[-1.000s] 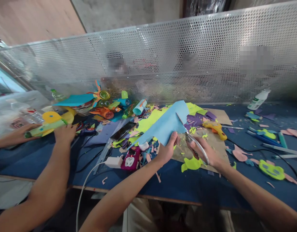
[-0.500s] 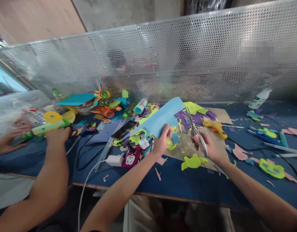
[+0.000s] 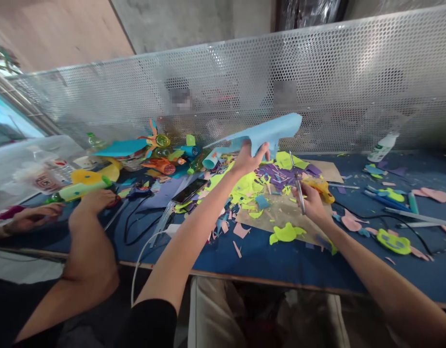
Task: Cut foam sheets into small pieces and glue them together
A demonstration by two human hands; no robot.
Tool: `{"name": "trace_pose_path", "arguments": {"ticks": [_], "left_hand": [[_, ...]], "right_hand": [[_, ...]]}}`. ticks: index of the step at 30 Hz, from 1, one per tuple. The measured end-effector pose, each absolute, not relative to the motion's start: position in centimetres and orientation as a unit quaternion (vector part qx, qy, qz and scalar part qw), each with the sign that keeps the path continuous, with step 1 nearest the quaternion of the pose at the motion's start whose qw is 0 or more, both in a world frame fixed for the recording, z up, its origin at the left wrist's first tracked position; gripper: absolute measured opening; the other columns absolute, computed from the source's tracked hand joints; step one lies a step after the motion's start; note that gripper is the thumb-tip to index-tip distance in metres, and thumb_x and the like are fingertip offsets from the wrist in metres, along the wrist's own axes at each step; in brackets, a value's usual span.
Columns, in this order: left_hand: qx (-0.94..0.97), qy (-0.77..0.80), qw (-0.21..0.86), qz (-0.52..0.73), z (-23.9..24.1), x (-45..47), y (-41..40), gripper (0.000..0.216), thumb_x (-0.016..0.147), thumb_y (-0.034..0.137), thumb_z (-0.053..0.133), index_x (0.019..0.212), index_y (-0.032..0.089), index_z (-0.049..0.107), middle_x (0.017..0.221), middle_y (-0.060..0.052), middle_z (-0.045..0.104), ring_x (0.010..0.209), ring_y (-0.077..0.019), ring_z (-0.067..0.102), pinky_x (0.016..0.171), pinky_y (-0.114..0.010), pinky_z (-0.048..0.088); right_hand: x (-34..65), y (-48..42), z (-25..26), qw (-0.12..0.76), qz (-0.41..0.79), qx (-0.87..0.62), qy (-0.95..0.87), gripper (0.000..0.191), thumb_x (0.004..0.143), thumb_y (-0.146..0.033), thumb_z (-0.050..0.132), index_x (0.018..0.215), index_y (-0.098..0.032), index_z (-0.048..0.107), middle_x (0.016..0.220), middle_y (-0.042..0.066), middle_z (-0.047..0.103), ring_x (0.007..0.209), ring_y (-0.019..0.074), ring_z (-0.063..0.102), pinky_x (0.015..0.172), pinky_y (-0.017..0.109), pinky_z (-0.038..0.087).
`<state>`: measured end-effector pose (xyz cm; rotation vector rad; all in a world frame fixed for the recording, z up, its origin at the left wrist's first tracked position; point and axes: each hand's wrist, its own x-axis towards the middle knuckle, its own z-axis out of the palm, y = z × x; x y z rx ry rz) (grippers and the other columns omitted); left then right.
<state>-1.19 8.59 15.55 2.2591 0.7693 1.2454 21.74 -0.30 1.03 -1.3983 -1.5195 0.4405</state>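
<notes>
Left hand [image 3: 249, 157]: grip closed, fingers and thumb pinching the lower edge of the blue sheet [image 3: 271, 129], which is up off the desk [image 3: 251, 266] at centre frame, long tapered end toward the left. Right hand [image 3: 312, 202], right of centre: grip wrapped round the scissors [image 3: 300, 195], blades up; can't tell how far they're spread. Sheet and scissors are apart. Yellow glue gun [image 3: 327, 192] just beside the right hand. Under and around both: purple scraps [image 3: 279, 175], lime scraps [image 3: 246, 187], brown paper [image 3: 280, 212]. Lime cutout [image 3: 286, 233] below centre, phone [image 3: 189, 191] left of centre, white bottle [image 3: 384, 147] and pens [image 3: 393, 203] at right. Co-worker's hand [image 3: 97, 200] mid left, by a green tube [image 3: 76, 191]; contact unclear.
</notes>
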Motion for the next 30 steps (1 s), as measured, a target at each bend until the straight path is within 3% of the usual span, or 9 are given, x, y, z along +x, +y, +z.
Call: {"name": "trace_pose_path", "arguments": {"ticks": [3,7,9,12,14,18,21,26,30], "left_hand": [[0.814,0.393,0.206,0.374,14.5,-1.5,10.8,0.052,0.094,0.060,0.043,0.072,0.019,0.066,0.086,-0.012,0.070,0.096,-0.0280,0.063,0.097,-0.039,0.041],[0.828,0.536,0.138,0.089,10.7,-1.8,10.6,0.045,0.087,0.059,0.057,0.082,0.016,0.067,0.098,-0.017,0.070,0.107,-0.0350,0.060,0.094,-0.043,0.043],[0.848,0.520,0.102,-0.003,8.8,-1.7,9.3,0.040,0.087,0.055,0.059,0.084,0.016,0.069,0.102,-0.017,0.070,0.108,-0.0345,0.060,0.093,-0.042,0.044],[0.878,0.475,0.049,-0.033,7.0,-1.6,7.3,0.046,0.080,0.061,0.064,0.100,0.020,0.071,0.125,-0.016,0.062,0.120,-0.0357,0.053,0.096,-0.043,0.043],[0.889,0.452,0.037,-0.068,6.5,-1.6,6.4,0.051,0.076,0.064,0.067,0.104,0.022,0.070,0.126,-0.014,0.062,0.120,-0.0348,0.052,0.097,-0.041,0.043],[0.909,0.416,0.012,-0.009,6.7,-2.1,5.6,0.033,0.084,0.052,0.065,0.102,0.025,0.071,0.117,-0.010,0.066,0.117,-0.0301,0.054,0.095,-0.037,0.043],[0.908,0.410,0.035,0.077,7.3,-2.4,5.4,0.025,0.090,0.045,0.060,0.098,0.024,0.071,0.098,-0.007,0.070,0.099,-0.0250,0.063,0.085,-0.033,0.045],[0.863,0.446,0.073,0.228,6.7,-2.1,4.7,0.031,0.094,0.049,0.054,0.110,0.027,0.069,0.087,-0.003,0.073,0.080,-0.0208,0.066,0.069,-0.027,0.043],[0.832,0.467,0.117,0.275,4.3,-1.8,4.0,0.040,0.095,0.056,0.048,0.100,0.024,0.072,0.079,-0.003,0.072,0.070,-0.0198,0.065,0.056,-0.025,0.037]], "right_hand": [[22.0,-0.1,1.1,0.488,0.136,-0.581,-0.637,0.042,0.087,-0.062,0.052,0.075,-0.022,0.052,0.066,-0.001,0.054,0.060,0.0132,0.044,0.057,0.029,0.036],[22.4,0.2,1.1,0.480,0.113,-0.588,-0.641,0.042,0.089,-0.061,0.049,0.077,-0.021,0.055,0.065,-0.001,0.053,0.059,0.0129,0.042,0.056,0.029,0.033],[22.6,0.4,0.9,0.479,0.103,-0.594,-0.637,0.043,0.089,-0.061,0.048,0.078,-0.020,0.056,0.065,-0.002,0.053,0.058,0.0133,0.042,0.056,0.029,0.033],[22.7,0.7,0.5,0.483,0.102,-0.603,-0.627,0.043,0.087,-0.062,0.049,0.076,-0.021,0.056,0.063,-0.002,0.052,0.057,0.0140,0.042,0.055,0.029,0.034],[22.8,0.8,0.5,0.486,0.102,-0.604,-0.623,0.042,0.087,-0.061,0.049,0.074,-0.022,0.056,0.061,-0.003,0.051,0.056,0.0144,0.043,0.054,0.029,0.034],[23.0,0.7,1.1,0.502,0.087,-0.597,-0.620,0.036,0.085,-0.057,0.056,0.076,-0.022,0.059,0.059,-0.003,0.054,0.053,0.0144,0.046,0.052,0.028,0.035],[23.1,0.9,2.1,0.548,0.138,-0.583,-0.584,0.031,0.082,-0.055,0.061,0.083,-0.024,0.058,0.058,-0.004,0.056,0.047,0.0148,0.051,0.047,0.027,0.038],[21.9,2.0,4.1,0.611,0.229,-0.527,-0.544,0.039,0.073,-0.055,0.072,0.087,-0.027,0.049,0.067,-0.003,0.065,0.038,0.0118,0.052,0.042,0.027,0.043],[20.4,2.9,4.6,0.632,0.265,-0.486,-0.543,0.041,0.073,-0.054,0.073,0.091,-0.027,0.049,0.083,0.001,0.072,0.042,0.0111,0.053,0.042,0.026,0.043]]}}
